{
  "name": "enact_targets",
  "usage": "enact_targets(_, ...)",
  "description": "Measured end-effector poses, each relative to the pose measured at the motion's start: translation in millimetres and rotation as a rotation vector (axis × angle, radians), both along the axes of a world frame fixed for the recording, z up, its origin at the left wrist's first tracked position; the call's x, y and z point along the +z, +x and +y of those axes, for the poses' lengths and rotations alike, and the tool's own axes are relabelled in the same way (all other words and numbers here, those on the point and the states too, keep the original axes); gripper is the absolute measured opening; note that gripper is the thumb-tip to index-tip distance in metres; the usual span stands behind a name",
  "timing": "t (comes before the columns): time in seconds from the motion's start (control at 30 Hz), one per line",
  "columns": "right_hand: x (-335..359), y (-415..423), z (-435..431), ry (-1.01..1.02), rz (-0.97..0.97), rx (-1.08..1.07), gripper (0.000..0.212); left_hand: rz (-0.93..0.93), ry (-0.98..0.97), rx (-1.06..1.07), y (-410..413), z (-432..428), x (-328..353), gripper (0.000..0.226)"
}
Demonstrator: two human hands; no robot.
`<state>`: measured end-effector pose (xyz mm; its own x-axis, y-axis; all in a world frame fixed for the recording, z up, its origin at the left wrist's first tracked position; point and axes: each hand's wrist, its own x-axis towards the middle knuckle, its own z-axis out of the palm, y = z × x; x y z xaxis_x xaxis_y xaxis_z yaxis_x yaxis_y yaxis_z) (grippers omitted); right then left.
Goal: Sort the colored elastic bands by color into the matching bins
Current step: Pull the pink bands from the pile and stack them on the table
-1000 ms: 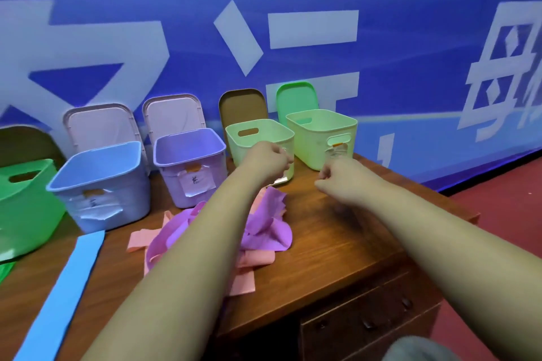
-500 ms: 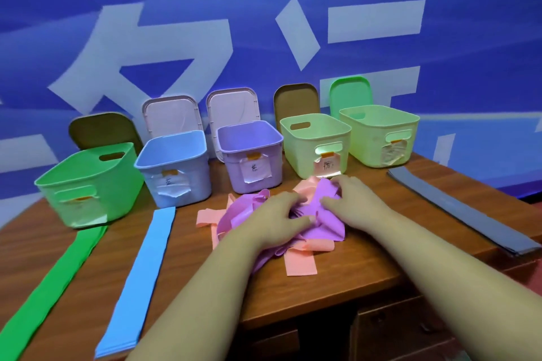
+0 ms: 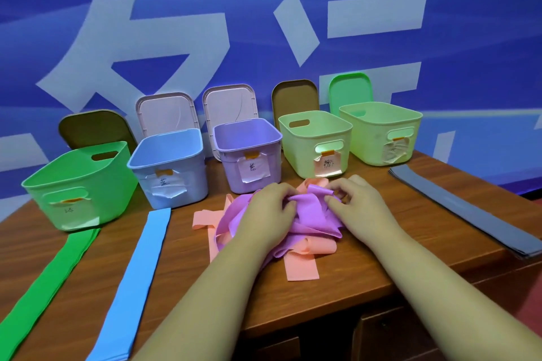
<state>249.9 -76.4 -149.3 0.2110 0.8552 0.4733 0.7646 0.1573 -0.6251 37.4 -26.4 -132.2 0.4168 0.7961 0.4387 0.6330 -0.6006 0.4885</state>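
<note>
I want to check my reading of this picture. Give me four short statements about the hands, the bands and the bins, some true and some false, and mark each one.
1. The left hand and the right hand both grip the pile of purple and pink bands. True.
2. The blue bands lie inside the blue bin. False: they lie flat on the table, in front of that bin.
3. The grey bands lie on the right part of the table. True.
4. Every bin is closed with its lid. False: the bins, such as the purple bin, are open, and the lids lean behind them.
</note>
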Motion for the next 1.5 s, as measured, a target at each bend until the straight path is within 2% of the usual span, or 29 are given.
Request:
enact_targets(0.1, 4.1, -2.2, -7.2, 0.05, 0.041, 0.047, 0.019, -0.074, -0.043, 0.092, -6.5, -3.5, 4.1, 0.02)
enact_targets(0.2, 9.0, -5.2, -13.8, 0.069, 0.083, 0.119, 0.018, -0.041, -0.034, 0.082, -11.1, -6.6, 7.8, 0.019)
enact_targets(0.33, 9.7, -7.0, -17.0, 0.036, 0.208, 0.227, 0.014, 0.048, -0.024, -0.111, -10.3, -13.4, 6.4, 0.047)
enact_targets(0.4, 9.6, -7.7, -18.5, 0.0, 0.241, 0.29, 0.016, 0.087, -0.032, -0.119, -8.8, -15.7, 5.1, 0.057)
enact_targets(0.47, 9.0, -7.8, -19.4, -0.046, 0.252, 0.339, 0.019, 0.056, -0.05, -0.119, -8.0, -14.2, 5.4, 0.048)
enact_targets(0.57, 8.0, -7.1, -19.2, -0.077, 0.248, 0.35, 0.021, -0.047, -0.082, -0.094, -9.0, -14.0, 7.8, 0.018)
enact_targets(0.67, 7.1, -6.3, -17.0, 0.0, 0.235, 0.285, 0.017, -0.122, -0.024, 0.045, -12.6, -14.0, 13.3, 0.01)
enact_targets(0.73, 7.2, -6.4, -15.6, 0.048, 0.262, 0.239, 0.013, -0.121, 0.09, 0.163, -17.2, -13.3, 19.2, 0.023)
enact_targets(0.8, 8.3, -5.8, -14.7, 0.021, 0.257, 0.193, 0.012, -0.154, 0.159, 0.261, -22.9, -12.5, 26.3, 0.028)
enact_targets(0.93, 7.9, -4.4, -13.1, -0.069, 0.184, 0.13, 0.013, -0.192, 0.198, 0.438, -38.1, -4.3, 30.5, 0.014)
enact_targets(1.1, 3.8, -4.6, -9.3, -0.166, 0.091, 0.133, 0.012, 0.079, 0.165, 0.666, -45.4, 7.8, 14.3, 0.031)
enact_targets(1.17, 4.1, -4.9, -8.7, -0.201, 0.07, 0.123, 0.013, 0.062, 0.266, 0.537, -42.6, 6.2, 16.1, 0.04)
enact_targets(1.27, 3.4, -5.5, -8.1, -0.218, 0.059, 0.122, 0.01, 0.146, 0.443, 0.13, -31.4, -6.8, 26.7, 0.045)
enact_targets(1.33, 2.1, -4.9, -7.3, -0.214, 0.048, 0.13, 0.008, 0.231, 0.262, -0.179, -20.5, -22.0, 30.8, 0.045)
enact_targets(1.37, 1.7, -4.4, -7.0, -0.211, 0.046, 0.131, 0.009, 0.292, 0.165, -0.266, -16.3, -27.5, 29.3, 0.047)
enact_targets(1.5, 2.7, -3.7, -6.6, -0.22, 0.042, 0.121, 0.012, 0.496, 0.083, -0.24, -17.9, -22.1, 19.4, 0.052)
